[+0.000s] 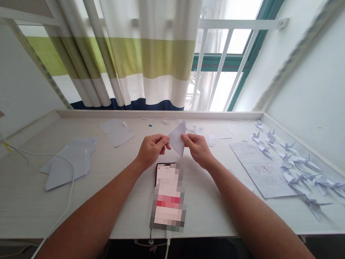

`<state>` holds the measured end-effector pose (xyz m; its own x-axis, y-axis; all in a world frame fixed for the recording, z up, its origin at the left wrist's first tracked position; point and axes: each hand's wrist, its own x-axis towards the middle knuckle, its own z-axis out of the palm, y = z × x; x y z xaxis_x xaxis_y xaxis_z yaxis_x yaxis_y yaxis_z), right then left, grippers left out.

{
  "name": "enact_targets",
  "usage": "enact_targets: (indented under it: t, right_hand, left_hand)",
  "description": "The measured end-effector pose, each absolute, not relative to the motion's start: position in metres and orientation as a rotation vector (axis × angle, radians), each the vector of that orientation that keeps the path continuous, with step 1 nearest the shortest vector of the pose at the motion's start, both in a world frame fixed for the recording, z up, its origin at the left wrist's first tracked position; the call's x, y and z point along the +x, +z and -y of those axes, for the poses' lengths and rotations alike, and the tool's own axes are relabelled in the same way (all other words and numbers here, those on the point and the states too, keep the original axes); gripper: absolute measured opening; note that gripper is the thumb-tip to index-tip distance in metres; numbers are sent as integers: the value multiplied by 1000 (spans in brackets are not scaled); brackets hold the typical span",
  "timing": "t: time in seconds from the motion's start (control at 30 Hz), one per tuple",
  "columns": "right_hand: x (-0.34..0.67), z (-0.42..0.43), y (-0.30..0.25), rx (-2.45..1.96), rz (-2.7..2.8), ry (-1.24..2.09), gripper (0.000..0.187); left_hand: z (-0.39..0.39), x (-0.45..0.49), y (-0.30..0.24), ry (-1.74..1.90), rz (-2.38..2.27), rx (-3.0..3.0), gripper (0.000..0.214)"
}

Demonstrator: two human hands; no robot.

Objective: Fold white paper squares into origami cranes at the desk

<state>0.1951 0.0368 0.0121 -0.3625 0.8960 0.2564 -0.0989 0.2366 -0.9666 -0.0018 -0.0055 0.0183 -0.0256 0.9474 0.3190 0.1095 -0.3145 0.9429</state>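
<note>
Between my two hands is a folded piece of white paper [177, 138], roughly a triangle with its tip pointing up, held above the desk. My left hand [153, 147] pinches its left corner between thumb and curled fingers. At the right edge my right hand [198, 149] grips the paper with the thumb on the near face; its other fingers are partly hidden behind. Just below the hands a phone [162, 171] lies on the white desk [209, 208], most of it blurred out.
Several folded paper cranes [293, 180] crowd the right side, beside a written sheet [260, 170]. Stacked white paper [68, 166] lies at left, with more sheets [116, 132] behind. A white cable [71, 188] crosses the left side. Curtain [144, 56] and window railing [223, 59] stand at the back.
</note>
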Motion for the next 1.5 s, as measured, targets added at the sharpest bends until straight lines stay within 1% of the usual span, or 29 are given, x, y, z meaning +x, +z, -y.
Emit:
enact_targets:
  t: [0.13, 0.3, 0.5, 0.7, 0.87, 1.03, 1.13, 1.27, 1.5]
  right_hand:
    - [196, -34, 14, -730, 1582, 1398, 55]
    - [198, -33, 14, -765, 1625, 1359, 56]
    - [197, -32, 14, -743, 1627, 1410, 60]
    - [197, -31, 14, -791, 1676, 1284, 61]
    - [195, -30, 12, -811, 1701, 1325, 63]
    - [196, -31, 11, -849, 1763, 1246, 62]
    - [196, -32, 10, -856, 1753, 1268, 62]
    - [197, -32, 9, -867, 1770, 1277, 59]
    - [193, -29, 8, -1027, 1793, 1148, 46]
  left_hand:
    - [5, -2, 20, 1450, -1140, 1453, 36]
    - [4, -2, 19, 1436, -1129, 1404, 34]
    - [1, -2, 16, 1464, -1110, 1329, 33]
    - [1, -3, 17, 1472, -1119, 1336, 32]
    - [2, -5, 18, 1498, -1138, 1341, 32]
    - [1, -6, 18, 1503, -1148, 1353, 31]
    - [1, -7, 18, 1501, -1149, 1357, 31]
    - [1, -8, 19, 1520, -1150, 1339, 31]
    - [0, -7, 14, 1510, -1186, 1318, 31]
